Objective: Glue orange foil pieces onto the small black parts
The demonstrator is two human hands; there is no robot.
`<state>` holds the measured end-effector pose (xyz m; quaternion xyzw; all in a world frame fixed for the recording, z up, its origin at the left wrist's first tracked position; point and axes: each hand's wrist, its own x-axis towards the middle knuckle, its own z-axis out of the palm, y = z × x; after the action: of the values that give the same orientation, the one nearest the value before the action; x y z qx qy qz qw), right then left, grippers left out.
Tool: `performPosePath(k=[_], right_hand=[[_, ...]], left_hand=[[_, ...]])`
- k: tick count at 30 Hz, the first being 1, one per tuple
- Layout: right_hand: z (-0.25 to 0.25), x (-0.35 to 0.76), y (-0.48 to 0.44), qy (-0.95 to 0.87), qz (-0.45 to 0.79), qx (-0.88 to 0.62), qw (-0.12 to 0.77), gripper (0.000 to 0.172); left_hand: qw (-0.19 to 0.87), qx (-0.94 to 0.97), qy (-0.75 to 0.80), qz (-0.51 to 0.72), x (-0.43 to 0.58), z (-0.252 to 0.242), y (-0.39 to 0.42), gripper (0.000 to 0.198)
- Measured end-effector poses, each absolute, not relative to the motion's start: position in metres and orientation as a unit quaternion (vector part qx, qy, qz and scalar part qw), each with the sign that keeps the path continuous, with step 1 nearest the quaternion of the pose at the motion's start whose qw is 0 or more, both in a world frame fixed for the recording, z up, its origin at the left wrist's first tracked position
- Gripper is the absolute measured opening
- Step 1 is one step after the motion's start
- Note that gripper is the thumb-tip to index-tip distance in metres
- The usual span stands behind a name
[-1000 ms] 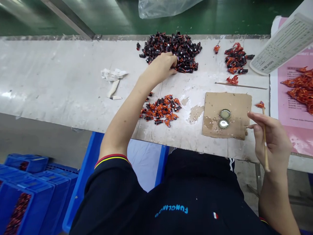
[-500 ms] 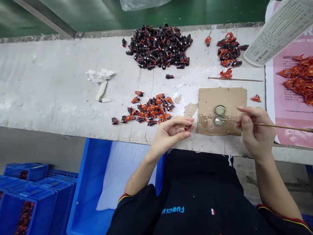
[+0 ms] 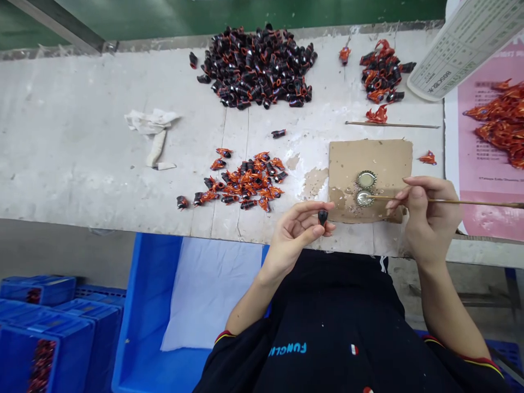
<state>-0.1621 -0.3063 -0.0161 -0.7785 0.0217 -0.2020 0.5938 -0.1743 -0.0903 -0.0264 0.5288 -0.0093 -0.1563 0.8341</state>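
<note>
Pinching a small black piece (image 3: 323,217) upright between thumb and fingers, your left hand (image 3: 297,234) is curled with the palm turned up, and it rests just over the edge of the worn white table (image 3: 82,136). Your right hand (image 3: 429,218) is grasping a thin wooden stick (image 3: 483,202), and the stick's tip reaches the lower one of two metal bottle caps (image 3: 363,198). These caps lie on a cardboard piece (image 3: 388,161), just right of your left grip. Up and left from this grip lies a heap of orange-and-black pieces (image 3: 249,185), and farther up is a bigger dark heap (image 3: 256,68).
</note>
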Motion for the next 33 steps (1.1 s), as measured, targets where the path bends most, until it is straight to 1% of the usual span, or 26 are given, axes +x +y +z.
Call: performPosePath(k=[3,7,12,16,21,25,29,33], right_hand=[[-0.015,-0.162,-0.307,0.062,-0.216,-0.729,0.647,0.014],[-0.019,-0.163,-0.31,0.111,-0.204,-0.668,0.707,0.021],[-0.021,-0.161,-0.311,0.147,-0.172,-0.626,0.746,0.017],[-0.017,-0.158,-0.312,0.181,-0.163,-0.592,0.768,0.016],[-0.006,-0.155,-0.312,0.175,-0.173,-0.584,0.774,0.016],[0.005,-0.151,-0.312,0.171,-0.188,-0.577,0.776,0.015],[0.016,-0.147,-0.312,0.165,-0.201,-0.57,0.78,0.012],[0.014,-0.148,-0.314,0.137,-0.196,-0.57,0.786,0.012]], left_hand=[[0.83,0.531,0.001,-0.168,-0.176,-0.025,-0.093,0.027],[0.84,0.512,-0.01,-0.181,-0.176,-0.022,-0.098,0.029],[0.856,0.486,-0.022,-0.177,-0.172,-0.022,-0.105,0.019],[0.831,0.537,-0.037,-0.138,-0.169,-0.023,-0.109,0.022],[0.796,0.595,-0.07,-0.087,-0.168,-0.022,-0.112,0.038],[0.76,0.642,-0.095,-0.037,-0.167,-0.024,-0.115,0.036],[0.725,0.678,-0.115,0.018,-0.167,-0.027,-0.116,0.042],[0.709,0.694,-0.122,0.034,-0.168,-0.028,-0.116,0.045]])
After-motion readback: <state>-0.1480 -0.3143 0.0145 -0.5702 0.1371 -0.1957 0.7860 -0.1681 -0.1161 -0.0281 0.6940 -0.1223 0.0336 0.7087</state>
